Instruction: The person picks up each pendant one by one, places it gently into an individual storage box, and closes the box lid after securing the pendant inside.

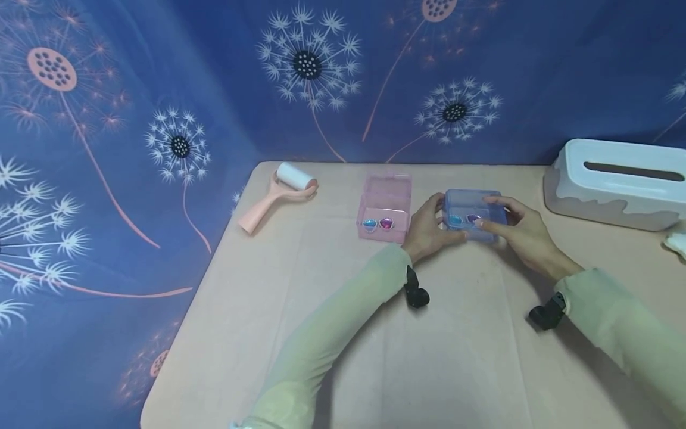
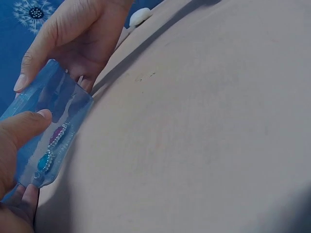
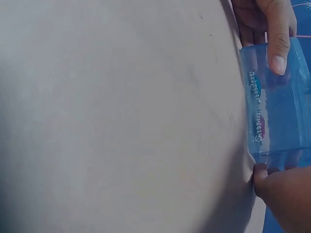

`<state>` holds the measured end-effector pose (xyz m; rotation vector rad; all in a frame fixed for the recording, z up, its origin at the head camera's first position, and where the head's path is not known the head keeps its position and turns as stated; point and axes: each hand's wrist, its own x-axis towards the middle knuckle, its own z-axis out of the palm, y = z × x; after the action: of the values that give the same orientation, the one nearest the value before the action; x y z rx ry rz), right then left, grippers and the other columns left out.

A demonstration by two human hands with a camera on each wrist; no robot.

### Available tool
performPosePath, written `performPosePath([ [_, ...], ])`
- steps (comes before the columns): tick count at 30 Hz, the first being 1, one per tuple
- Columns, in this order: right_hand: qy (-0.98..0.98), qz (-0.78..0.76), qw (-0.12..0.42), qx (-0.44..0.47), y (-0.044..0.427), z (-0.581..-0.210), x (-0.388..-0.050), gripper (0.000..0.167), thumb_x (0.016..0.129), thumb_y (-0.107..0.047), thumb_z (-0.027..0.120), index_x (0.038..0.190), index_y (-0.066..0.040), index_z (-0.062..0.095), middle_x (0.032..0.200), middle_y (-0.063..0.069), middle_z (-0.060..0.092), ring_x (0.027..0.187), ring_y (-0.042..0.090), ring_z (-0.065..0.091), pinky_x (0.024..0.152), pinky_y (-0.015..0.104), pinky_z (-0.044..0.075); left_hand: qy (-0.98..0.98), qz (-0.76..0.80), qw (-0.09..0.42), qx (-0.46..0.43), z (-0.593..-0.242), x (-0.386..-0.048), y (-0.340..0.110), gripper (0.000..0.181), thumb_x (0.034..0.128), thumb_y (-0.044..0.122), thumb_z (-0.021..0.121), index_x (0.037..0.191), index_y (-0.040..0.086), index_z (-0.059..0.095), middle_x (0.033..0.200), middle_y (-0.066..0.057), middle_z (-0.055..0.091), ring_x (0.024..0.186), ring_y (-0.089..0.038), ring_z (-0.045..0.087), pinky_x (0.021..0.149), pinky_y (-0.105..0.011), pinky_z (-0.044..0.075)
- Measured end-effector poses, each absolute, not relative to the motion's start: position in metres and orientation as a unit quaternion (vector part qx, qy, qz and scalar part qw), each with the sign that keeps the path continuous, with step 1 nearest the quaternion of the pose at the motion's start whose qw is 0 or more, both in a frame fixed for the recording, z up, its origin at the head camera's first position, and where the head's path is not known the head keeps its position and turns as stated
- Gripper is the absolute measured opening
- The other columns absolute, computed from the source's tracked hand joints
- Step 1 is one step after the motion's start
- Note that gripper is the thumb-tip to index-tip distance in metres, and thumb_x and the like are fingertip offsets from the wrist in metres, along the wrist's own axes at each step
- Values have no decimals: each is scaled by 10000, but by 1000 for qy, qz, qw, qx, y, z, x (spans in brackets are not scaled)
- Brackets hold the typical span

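Both hands hold a clear blue plastic box. The left hand grips its left side, thumb along the front. From the right, the right hand holds it with thumb and fingers. Through the plastic show a blue gem piece and a purple one, both bead-edged. Whether the lid is fully closed I cannot tell. Just left of the left hand stands an open pink box, holding a blue gem piece and a magenta one.
A pink roller with a white cylinder lies at the back left. On the right stands a white tissue box cover, with a small white object near it. A blue dandelion-print cloth hangs behind the table.
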<state>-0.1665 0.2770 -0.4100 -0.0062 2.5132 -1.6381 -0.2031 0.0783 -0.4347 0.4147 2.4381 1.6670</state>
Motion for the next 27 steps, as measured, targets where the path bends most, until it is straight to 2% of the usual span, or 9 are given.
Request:
performPosePath([
  [5, 828, -557, 65, 0, 278, -410, -167, 613, 920, -256, 667, 1468, -203, 397, 1634, -9, 132, 1461, 391, 218, 957, 52, 416, 822, 545, 75, 147, -433, -204, 79, 849, 707, 157, 872, 1415, 152, 405, 1413, -10, 516, 1292, -104, 512, 950, -118, 479],
  [9, 819, -570, 70, 2, 278, -413, -166, 614, 923, -228, 663, 1473, -204, 390, 1637, -34, 103, 1485, 371, 145, 1120, 227, 364, 824, 541, 84, 143, -433, -203, 79, 851, 709, 162, 871, 1419, 159, 402, 1413, -2, 513, 1297, -98, 506, 948, -109, 475],
  [12, 817, -574, 62, 1, 278, -415, -166, 627, 922, -203, 665, 1479, -207, 377, 1635, -1, 125, 1489, 356, 145, 1161, 304, 322, 821, 546, 91, 141, -432, -202, 79, 893, 722, 158, 859, 1459, 149, 356, 1446, -10, 484, 1315, -119, 494, 978, -138, 471],
  [15, 805, -592, 31, -2, 278, -417, -164, 722, 902, -125, 683, 1505, -270, 312, 1623, 73, 162, 1496, 297, 166, 1186, 258, 273, 828, 534, 94, 142, -431, -198, 79, 1010, 734, 211, 850, 1528, 141, 231, 1519, -17, 402, 1372, -148, 431, 1083, -219, 412],
  [17, 780, -626, 8, -6, 278, -416, -162, 794, 885, -55, 686, 1513, -303, 270, 1608, 121, 181, 1490, 273, 196, 1178, 214, 276, 835, 522, 94, 144, -428, -193, 78, 1097, 726, 261, 852, 1553, 134, 142, 1563, -19, 330, 1410, -159, 372, 1141, -268, 352],
  [19, 755, -656, -17, -11, 279, -415, -160, 842, 868, 4, 683, 1515, -315, 248, 1592, 125, 205, 1487, 245, 210, 1150, 160, 295, 841, 510, 87, 156, -426, -187, 75, 1140, 705, 302, 866, 1553, 128, 125, 1557, -23, 331, 1417, -147, 349, 1163, -280, 313],
  [23, 749, -658, -75, -25, 277, -406, -156, 776, 862, 28, 675, 1494, -244, 315, 1524, 46, 336, 1434, 208, 317, 1079, 132, 378, 848, 486, 87, 192, -417, -158, 56, 1106, 721, 355, 851, 1544, 124, 150, 1565, -31, 301, 1439, -143, 304, 1185, -289, 278],
  [27, 740, -648, -168, -58, 259, -388, -152, 701, 827, 90, 670, 1435, -150, 413, 1405, -1, 478, 1330, 143, 441, 1030, 110, 407, 852, 470, 97, 207, -403, -124, 24, 1075, 752, 386, 822, 1554, 176, 138, 1587, -16, 269, 1404, -183, 385, 1163, -313, 331],
])
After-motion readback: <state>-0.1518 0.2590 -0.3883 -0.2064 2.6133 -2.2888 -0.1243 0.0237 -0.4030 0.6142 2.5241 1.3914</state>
